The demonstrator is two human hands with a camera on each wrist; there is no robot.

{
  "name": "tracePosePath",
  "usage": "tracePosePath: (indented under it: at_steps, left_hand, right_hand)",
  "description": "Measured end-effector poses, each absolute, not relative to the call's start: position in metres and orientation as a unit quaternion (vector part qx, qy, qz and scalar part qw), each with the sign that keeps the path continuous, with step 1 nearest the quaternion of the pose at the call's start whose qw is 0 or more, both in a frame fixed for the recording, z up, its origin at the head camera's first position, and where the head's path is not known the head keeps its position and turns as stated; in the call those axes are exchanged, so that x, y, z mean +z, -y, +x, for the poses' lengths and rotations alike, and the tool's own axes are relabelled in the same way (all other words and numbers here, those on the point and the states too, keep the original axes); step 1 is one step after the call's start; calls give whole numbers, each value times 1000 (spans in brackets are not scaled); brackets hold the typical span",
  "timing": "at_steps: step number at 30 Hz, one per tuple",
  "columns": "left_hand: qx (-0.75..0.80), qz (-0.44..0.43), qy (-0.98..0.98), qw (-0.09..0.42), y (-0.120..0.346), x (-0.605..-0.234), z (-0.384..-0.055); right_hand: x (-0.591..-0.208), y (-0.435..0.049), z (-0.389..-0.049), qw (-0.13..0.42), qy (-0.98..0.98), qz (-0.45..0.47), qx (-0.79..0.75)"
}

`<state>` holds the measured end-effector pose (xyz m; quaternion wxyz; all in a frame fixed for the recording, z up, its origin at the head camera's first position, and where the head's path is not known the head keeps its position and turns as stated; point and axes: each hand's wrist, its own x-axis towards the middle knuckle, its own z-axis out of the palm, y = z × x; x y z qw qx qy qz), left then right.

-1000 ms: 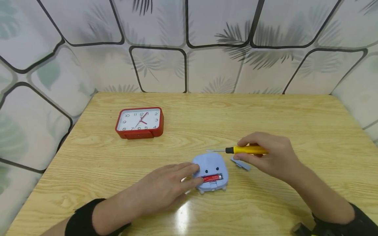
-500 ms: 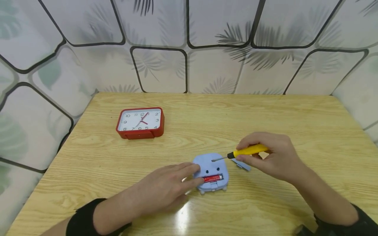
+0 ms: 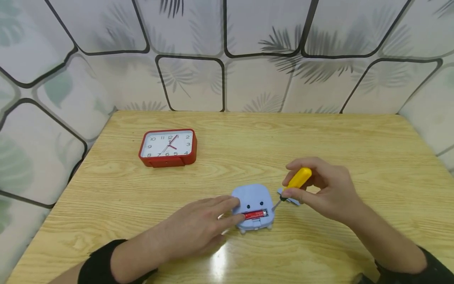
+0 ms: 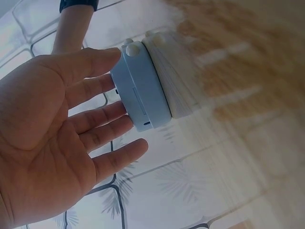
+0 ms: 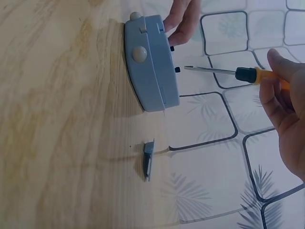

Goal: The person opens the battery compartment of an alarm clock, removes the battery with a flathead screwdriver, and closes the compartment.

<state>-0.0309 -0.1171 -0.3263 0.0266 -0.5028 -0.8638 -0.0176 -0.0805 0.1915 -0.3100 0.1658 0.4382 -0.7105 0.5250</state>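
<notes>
1. Spreading wide, a wood-grain table [image 3: 248,146] meets walls [image 3: 255,79] patterned with dark outlines and leaves.
2. Near its front lies a blue device [image 3: 252,194], red battery [image 3: 255,214] showing; the left hand [image 3: 202,221] touches its edge, fingers apart.
3. The right hand [image 3: 324,191] pinches a yellow screwdriver [image 3: 299,178], tip just off the device.
4. A blue cover [image 3: 295,202] lies beside it; a red clock [image 3: 168,146] sits back left.

1–12 on the red clock [image 3: 168,144]

An indoor corner, home or studio unclear: leaf-printed walls [image 3: 255,83] border a wood-grain surface [image 3: 319,136] bearing a red clock [image 3: 168,146].
</notes>
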Motion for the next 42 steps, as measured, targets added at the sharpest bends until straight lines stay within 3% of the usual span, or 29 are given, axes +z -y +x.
tracePosePath:
  at_steps: [13, 23, 35, 42]
  left_hand:
    - [-16, -500, 865, 26, 118, -326, -31]
    - [-13, -498, 867, 10, 117, -325, -30]
    - [-14, -496, 868, 12, 117, -326, -30]
    - [-15, -499, 866, 20, 117, -327, -30]
  right_hand:
    - [-313, -184, -72, 97, 745, 407, 519]
    - [-313, -182, -71, 103, 772, 395, 487]
    - [-303, -189, -76, 69, 895, 252, 362]
    - [-302, -200, -83, 3, 915, 208, 346]
